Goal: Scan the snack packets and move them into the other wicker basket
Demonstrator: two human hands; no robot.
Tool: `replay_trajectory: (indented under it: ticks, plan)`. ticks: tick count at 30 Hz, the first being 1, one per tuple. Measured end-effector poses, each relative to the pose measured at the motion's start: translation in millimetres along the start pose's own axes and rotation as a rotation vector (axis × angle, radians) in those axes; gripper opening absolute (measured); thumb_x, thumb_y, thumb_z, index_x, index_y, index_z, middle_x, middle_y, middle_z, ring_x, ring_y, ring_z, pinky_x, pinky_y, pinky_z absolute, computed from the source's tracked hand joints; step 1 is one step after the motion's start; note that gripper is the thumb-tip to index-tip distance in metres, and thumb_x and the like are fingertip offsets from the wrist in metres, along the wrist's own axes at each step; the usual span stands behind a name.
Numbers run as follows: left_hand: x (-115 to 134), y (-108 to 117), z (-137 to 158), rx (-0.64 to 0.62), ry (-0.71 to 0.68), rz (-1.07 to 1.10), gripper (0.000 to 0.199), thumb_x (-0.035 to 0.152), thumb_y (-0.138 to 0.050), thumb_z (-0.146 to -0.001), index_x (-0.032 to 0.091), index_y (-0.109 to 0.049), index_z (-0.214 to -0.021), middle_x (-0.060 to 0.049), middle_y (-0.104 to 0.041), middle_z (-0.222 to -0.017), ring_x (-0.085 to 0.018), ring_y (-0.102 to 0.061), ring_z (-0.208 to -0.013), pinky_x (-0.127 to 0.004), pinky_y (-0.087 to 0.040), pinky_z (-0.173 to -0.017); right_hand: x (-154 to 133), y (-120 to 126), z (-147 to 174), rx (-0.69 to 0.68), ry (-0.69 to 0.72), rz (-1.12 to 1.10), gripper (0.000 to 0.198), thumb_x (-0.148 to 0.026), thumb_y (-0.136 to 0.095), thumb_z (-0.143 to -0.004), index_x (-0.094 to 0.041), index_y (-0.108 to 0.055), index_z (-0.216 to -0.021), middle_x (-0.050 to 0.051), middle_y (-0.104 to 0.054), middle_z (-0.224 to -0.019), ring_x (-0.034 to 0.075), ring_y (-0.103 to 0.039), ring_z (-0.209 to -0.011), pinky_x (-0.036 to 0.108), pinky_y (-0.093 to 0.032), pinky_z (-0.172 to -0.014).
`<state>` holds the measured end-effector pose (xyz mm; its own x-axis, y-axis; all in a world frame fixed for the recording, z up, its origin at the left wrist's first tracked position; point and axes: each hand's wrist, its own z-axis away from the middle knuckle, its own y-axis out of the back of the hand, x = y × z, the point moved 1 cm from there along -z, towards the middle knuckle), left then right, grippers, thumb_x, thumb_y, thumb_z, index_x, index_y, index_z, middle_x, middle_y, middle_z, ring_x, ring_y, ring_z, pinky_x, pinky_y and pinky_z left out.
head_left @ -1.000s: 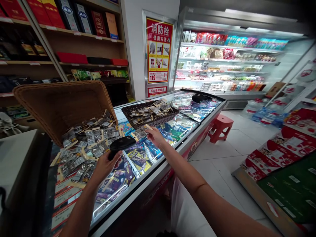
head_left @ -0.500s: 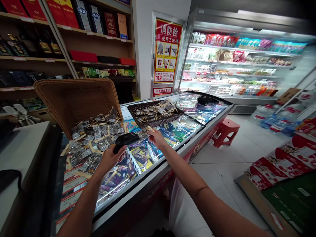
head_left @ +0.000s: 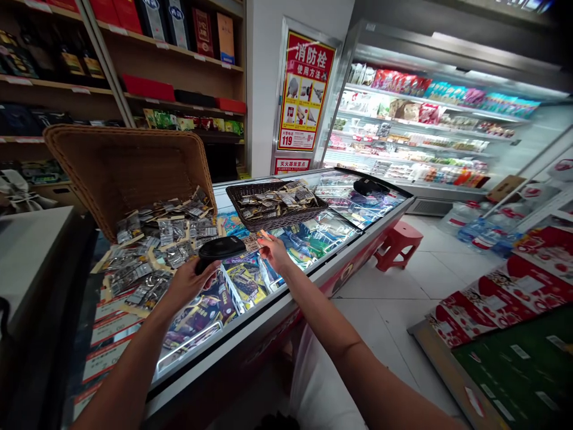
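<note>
My left hand [head_left: 190,282] is closed around a black handheld barcode scanner [head_left: 221,246], its head pointing right. In front of the scanner, my right hand [head_left: 274,252] pinches the edge of a small flat packet [head_left: 252,242], which looks reddish now. Both hands are above the glass top of a chest freezer [head_left: 250,280]. Many similar clear packets [head_left: 172,230] spill out of a tipped tan wicker basket [head_left: 134,173] on the left. Just behind my right hand, a dark woven tray [head_left: 250,224] holds more packets [head_left: 286,200].
A second black device [head_left: 369,186] lies at the freezer's far end. A red stool [head_left: 398,245] stands to the right on the tiled floor. Red and white cartons [head_left: 487,286] are stacked at the right, with water bottles [head_left: 461,218] behind. A pale counter [head_left: 36,251] is at left.
The view has shifted slightly, so most things sit a little further left. The packet's surface has turned from greyish to reddish. Both hands keep their holds.
</note>
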<state>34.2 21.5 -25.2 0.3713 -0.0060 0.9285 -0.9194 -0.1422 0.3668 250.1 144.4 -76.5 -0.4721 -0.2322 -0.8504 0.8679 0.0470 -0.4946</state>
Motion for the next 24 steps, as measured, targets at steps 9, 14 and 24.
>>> replay_trajectory:
  ticks: [9, 14, 24]
  plan:
    - [-7.7, 2.9, -5.1, 0.036, -0.001, 0.038, 0.071, 0.089, -0.081, -0.055, 0.022, -0.062, -0.065, -0.002, -0.061, -0.052, -0.015, -0.051, -0.045, -0.028, -0.040, -0.049, -2.0, -0.1, 1.1, -0.007, 0.001, 0.026, 0.031, -0.023, -0.082, -0.063, -0.023, -0.054, -0.077, -0.008, -0.052, -0.056, 0.010, -0.050, -0.049, 0.022, -0.030, -0.042]
    - [-4.6, 5.4, -2.3, 0.027, -0.005, 0.049, 0.070, 0.089, -0.083, -0.055, 0.022, -0.063, -0.064, -0.002, -0.060, -0.052, -0.016, -0.053, -0.047, -0.028, -0.041, -0.048, -2.7, 0.5, 2.4, -0.028, 0.007, 0.040, 0.027, -0.024, -0.082, -0.063, -0.022, -0.058, -0.074, -0.006, -0.054, -0.056, 0.010, -0.050, -0.050, 0.022, -0.032, -0.043]
    - [-2.0, 5.2, -1.8, 0.087, -0.032, 0.053, 0.066, 0.085, -0.082, -0.059, 0.022, -0.062, -0.063, -0.002, -0.057, -0.051, -0.014, -0.047, -0.044, -0.027, -0.039, -0.045, 1.1, 2.4, -0.6, -0.009, 0.013, 0.013, 0.031, -0.021, -0.085, -0.065, -0.023, -0.057, -0.079, -0.008, -0.050, -0.052, 0.010, -0.050, -0.046, 0.021, -0.033, -0.040]
